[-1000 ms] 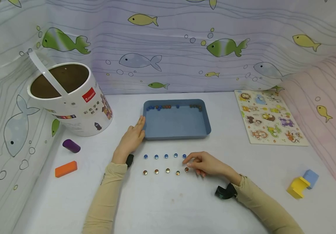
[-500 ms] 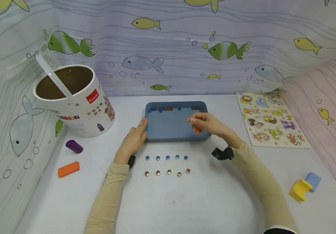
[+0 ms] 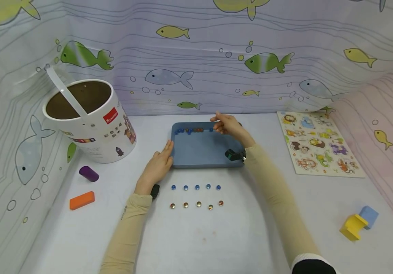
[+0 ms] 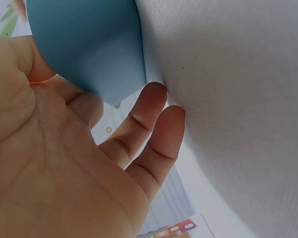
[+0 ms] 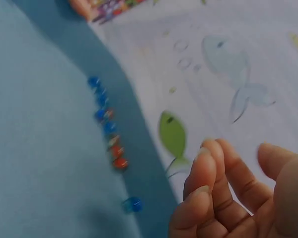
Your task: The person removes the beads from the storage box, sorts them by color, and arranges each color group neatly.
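Note:
A shallow blue-grey tray [image 3: 199,154] lies on the white table, with several blue and reddish-brown glass beads [image 5: 109,127] strung along its far wall. My left hand [image 3: 156,165] rests at the tray's left side, its fingers against the outer wall; the left wrist view shows the tray wall [image 4: 97,49] close to the thumb and fingers. Over the tray's far right part hovers my right hand [image 3: 229,125], fingers loosely bent and nothing visible between them. It hides the beads in that corner. One blue bead [image 5: 134,204] sits apart from the line, near this hand.
In front of the tray are a row of blue beads [image 3: 197,187] and a row of amber-brown beads [image 3: 198,204]. A white bucket [image 3: 104,140], purple cylinder [image 3: 88,174] and orange block [image 3: 81,200] stand left. Right are an animal puzzle board [image 3: 319,146], yellow block [image 3: 353,227] and blue block [image 3: 369,217].
My right hand has gone from beside the bead rows, across the tray, to its far edge. The left hand has stayed at the tray's side. The head view has shifted slightly.

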The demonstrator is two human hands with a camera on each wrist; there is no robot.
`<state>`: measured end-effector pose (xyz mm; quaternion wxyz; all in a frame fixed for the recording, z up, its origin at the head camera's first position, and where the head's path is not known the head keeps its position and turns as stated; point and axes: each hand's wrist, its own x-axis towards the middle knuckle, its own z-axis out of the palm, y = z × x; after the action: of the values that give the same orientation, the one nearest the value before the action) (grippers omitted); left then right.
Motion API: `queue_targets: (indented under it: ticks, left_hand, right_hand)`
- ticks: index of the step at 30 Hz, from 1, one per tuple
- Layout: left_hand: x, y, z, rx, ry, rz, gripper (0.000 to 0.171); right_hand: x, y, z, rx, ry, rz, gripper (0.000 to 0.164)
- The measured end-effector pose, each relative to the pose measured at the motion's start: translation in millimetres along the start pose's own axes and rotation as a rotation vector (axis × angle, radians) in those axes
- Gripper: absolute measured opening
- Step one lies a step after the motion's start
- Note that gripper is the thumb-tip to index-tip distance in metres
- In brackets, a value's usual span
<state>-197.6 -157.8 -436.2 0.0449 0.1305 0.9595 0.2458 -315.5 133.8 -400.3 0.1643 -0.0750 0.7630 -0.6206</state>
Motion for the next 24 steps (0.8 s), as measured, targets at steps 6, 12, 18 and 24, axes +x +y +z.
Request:
queue_targets:
  ticks: [6, 12, 18, 24]
  left_hand:
    - [-0.2, -1.6, -0.4, -0.005, 0.003, 0.003, 0.057]
    - [0.2, -1.7, -1.7, 0.012, 0.015, 0.012, 0.056]
    - [1.6, -1.5, -0.4, 0.017, 0.004, 0.007, 0.057]
    - [1.4, -1.6, 2.3, 0.006, 0.001, 0.001, 0.057]
  right_hand:
    - [23.8, 21.1, 10.9, -0.083, 0.04, 0.088, 0.04]
    - [28.5, 33.6, 16.5, -0.122, 0.097, 0.111, 0.034]
    - [24.2, 35.5, 14.5, -0.194, 0.115, 0.172, 0.03]
    - [20.5, 36.5, 14.4, -0.245, 0.068, 0.174, 0.027]
